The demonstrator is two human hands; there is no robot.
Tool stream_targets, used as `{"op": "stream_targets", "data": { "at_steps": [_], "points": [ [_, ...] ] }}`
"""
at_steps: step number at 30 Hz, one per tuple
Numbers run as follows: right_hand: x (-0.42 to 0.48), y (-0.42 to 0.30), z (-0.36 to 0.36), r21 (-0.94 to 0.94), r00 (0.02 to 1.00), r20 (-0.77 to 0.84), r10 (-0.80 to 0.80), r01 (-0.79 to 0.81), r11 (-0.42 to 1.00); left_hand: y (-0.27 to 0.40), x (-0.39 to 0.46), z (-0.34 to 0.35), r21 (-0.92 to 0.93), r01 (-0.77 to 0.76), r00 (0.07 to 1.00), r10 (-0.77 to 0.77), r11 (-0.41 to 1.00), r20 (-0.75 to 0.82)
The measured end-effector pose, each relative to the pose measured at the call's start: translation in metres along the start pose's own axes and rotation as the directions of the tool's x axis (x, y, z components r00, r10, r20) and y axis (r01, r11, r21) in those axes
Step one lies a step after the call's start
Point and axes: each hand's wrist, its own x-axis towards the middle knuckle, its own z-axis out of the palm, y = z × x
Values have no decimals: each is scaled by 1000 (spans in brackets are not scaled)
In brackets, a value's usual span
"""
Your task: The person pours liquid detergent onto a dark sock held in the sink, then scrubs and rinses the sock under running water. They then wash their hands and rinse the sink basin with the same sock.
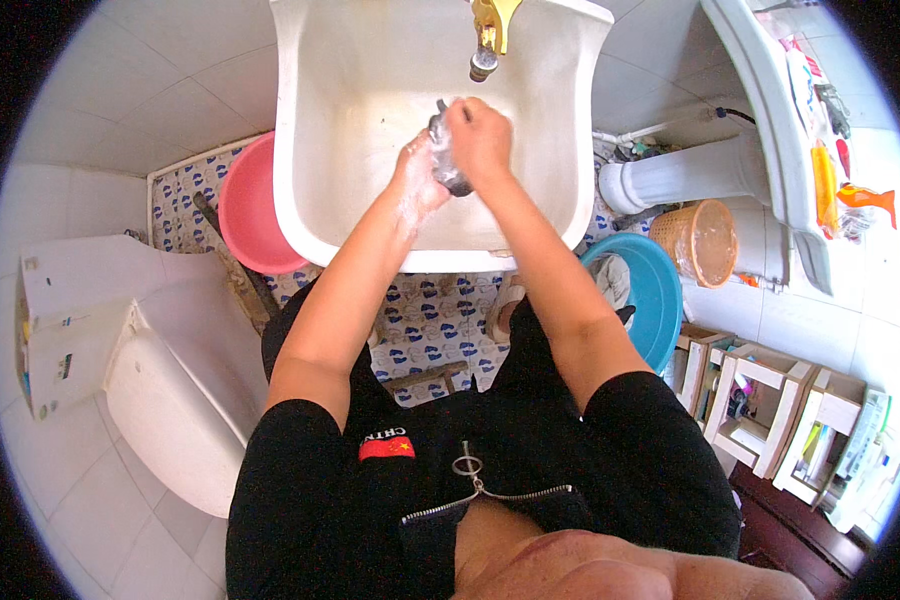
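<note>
A dark cloth (444,146), wet and covered with white suds, is bunched between my two hands above the basin of a white utility sink (330,172). My left hand (418,176) grips it from below and to the left, with lather on the palm and wrist. Fingers curled, my right hand (484,139) presses on the cloth from the right. What kind of garment the cloth is, I cannot tell. Over the sink's far side hangs a gold faucet (487,37) with a dark-tipped spout; no water stream shows from it.
A pink basin (251,210) stands on the floor left of the sink. To the right are a turquoise tub (656,292) with cloth in it and a woven wastebasket (701,244). A pedestal washbasin (757,97) and wooden shelving (757,405) line the right side; a white toilet (169,405) is at left.
</note>
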Motion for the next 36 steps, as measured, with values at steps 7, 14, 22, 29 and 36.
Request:
{"op": "stream_targets", "data": {
  "at_steps": [7, 14, 22, 29, 36],
  "points": [
    [-50, -35, 13, 58, 947, 41, -319, 317, 947, 44, 21, -54, -75, 289, 815, -204, 955, 543],
    [7, 30, 6, 435, 941, 190, 280, -337, 835, 22, 3, 18, 42, -145, 988, 147, 988, -56],
    [-72, -43, -27, 475, 970, 222, -103, -16, 880, 45, -24, 34, 178, -221, 964, 243, 959, -110],
    [-78, -58, -20, 35, 880, 269, -391, 396, 917, 55, 20, -35, 0, 43, 960, -42, 999, 277],
    [-35, -51, -8, 144, 980, 95, -172, 157, 977, 35, -2, -19, 228, -48, 999, 43, 973, 26]
  ]
}}
